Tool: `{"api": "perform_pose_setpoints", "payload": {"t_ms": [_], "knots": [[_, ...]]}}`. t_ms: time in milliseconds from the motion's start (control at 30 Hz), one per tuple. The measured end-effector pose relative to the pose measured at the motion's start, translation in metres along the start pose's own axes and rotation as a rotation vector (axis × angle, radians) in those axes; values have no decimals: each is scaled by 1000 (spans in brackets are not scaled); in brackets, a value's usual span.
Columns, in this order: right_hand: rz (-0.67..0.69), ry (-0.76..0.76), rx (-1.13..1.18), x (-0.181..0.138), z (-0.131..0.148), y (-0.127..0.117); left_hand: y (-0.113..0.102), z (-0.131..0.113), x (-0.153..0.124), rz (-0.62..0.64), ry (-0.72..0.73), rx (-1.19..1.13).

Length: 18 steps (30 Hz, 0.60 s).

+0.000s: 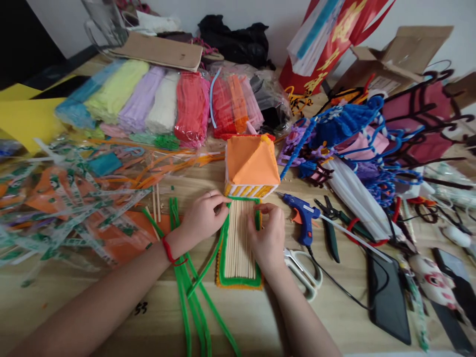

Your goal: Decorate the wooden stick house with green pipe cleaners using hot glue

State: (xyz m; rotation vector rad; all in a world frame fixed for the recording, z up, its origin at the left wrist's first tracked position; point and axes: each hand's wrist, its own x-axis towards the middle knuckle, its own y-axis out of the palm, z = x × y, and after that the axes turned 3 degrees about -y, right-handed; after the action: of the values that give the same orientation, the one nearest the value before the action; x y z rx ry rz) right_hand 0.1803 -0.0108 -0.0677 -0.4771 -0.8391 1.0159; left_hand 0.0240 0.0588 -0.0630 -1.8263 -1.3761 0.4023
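A panel of pale wooden sticks (240, 243) lies on the table, with a fuzzy green pipe cleaner (243, 282) along its border and an orange-yellow edge outside that. At the panel's upper left corner, my left hand (204, 215) pinches the green pipe cleaner. My right hand (269, 238) has its fingers closed at the upper right edge, over the green border; the fingertips partly hide what they grip. Touching or nearly touching the panel's top end is a small house model (253, 161) with an orange roof and white and yellow striped walls. Loose green pipe cleaners (195, 307) lie below my left wrist.
Right of the panel are a blue glue gun (303, 213), white-handled scissors (307, 275), green-handled pliers (330, 230) and a dark phone (386, 297). Bundled pipe cleaners (161, 101) line the back. Plastic wrappers (74, 208) cover the left; blue craft pieces (345, 129) crowd the right.
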Motion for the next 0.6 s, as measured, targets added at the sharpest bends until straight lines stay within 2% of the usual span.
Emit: {"api": "perform_pose_setpoints", "payload": {"t_ms": [100,267,467,533,600], "knots": [[52,61,91,0,1,-6,-4,5,4,41,-1,-49],[115,42,154,4,3,-22,-7,8,7,98,54,-14],[-52,181,148,7,-15,-57,-13,14,5,138,175,-13],[-129,266,73,6,-27,-67,-16,16,4,177,260,-54],[-175,321,-101,5,-40,-76,-19,18,3,257,369,-84]]}}
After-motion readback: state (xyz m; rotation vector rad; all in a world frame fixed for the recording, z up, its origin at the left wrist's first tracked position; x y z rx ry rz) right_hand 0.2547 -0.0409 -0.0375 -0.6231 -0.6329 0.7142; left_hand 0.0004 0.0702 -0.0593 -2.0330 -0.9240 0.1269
